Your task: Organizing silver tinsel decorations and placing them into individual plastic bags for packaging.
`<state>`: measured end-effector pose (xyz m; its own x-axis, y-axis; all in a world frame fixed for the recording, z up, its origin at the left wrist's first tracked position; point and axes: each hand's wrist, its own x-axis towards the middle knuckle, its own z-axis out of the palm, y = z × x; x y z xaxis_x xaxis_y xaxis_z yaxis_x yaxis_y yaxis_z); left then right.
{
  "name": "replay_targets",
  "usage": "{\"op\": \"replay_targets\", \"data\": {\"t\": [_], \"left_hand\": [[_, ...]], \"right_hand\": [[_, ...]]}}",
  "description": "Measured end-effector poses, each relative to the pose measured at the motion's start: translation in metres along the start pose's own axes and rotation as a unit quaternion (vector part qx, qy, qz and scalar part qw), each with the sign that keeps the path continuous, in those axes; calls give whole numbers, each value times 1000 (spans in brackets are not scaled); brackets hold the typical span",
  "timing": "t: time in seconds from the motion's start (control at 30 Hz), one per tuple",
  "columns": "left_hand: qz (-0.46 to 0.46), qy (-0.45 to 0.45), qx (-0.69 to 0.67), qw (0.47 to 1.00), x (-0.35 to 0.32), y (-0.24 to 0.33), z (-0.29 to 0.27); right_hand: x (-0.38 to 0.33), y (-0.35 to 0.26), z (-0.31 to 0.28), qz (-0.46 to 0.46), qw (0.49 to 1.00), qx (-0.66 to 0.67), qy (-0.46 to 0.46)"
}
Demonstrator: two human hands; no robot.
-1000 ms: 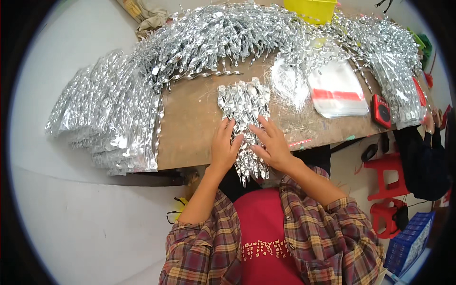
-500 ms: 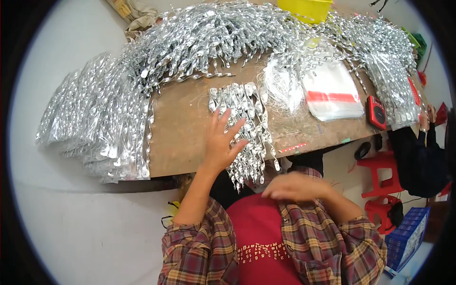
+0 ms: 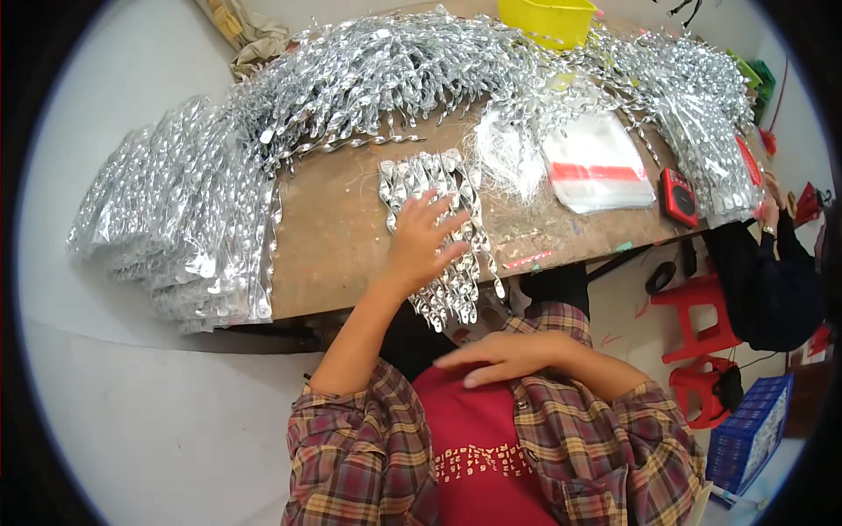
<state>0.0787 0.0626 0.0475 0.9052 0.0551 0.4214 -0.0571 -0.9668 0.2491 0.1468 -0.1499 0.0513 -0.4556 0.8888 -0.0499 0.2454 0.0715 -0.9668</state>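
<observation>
A small row of twisted silver strips (image 3: 452, 180) lies side by side at the front of the brown table (image 3: 324, 228), its near ends hanging over the edge. My left hand (image 3: 425, 241) is spread over these strips, palm down and touching them, gripping nothing. In front of my red shirt, just short of the table edge, hovers my right hand (image 3: 509, 353). Its fingers are stretched out and hold nothing.
Loose silver strips (image 3: 368, 74) are heaped along the back. Bagged strips (image 3: 175, 219) are stacked at the left. Right of centre lie white strings (image 3: 517, 162), clear plastic bags (image 3: 596, 162) and a red radio (image 3: 677, 197). A yellow bin (image 3: 548, 22) stands behind; another person (image 3: 767, 289) sits at the right.
My right hand has moved left across my shirt. My left hand has shifted slightly up and right over the strips. The whole view has shifted a little.
</observation>
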Motion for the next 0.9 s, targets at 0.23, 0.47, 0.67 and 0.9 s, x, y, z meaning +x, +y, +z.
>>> {"op": "replay_targets", "data": {"t": [0.23, 0.47, 0.67, 0.9], "left_hand": [[-240, 144, -80, 957, -27, -33, 17], [-261, 72, -54, 961, -53, -20, 16], [-283, 70, -47, 955, -68, -23, 10], [-287, 48, -62, 955, -57, -19, 3]], "right_hand": [[5, 59, -72, 79, 839, -196, 501], [75, 73, -72, 19, 829, -321, 458], [85, 76, -77, -8, 798, -420, 432], [69, 62, -97, 24, 828, -341, 446]]}}
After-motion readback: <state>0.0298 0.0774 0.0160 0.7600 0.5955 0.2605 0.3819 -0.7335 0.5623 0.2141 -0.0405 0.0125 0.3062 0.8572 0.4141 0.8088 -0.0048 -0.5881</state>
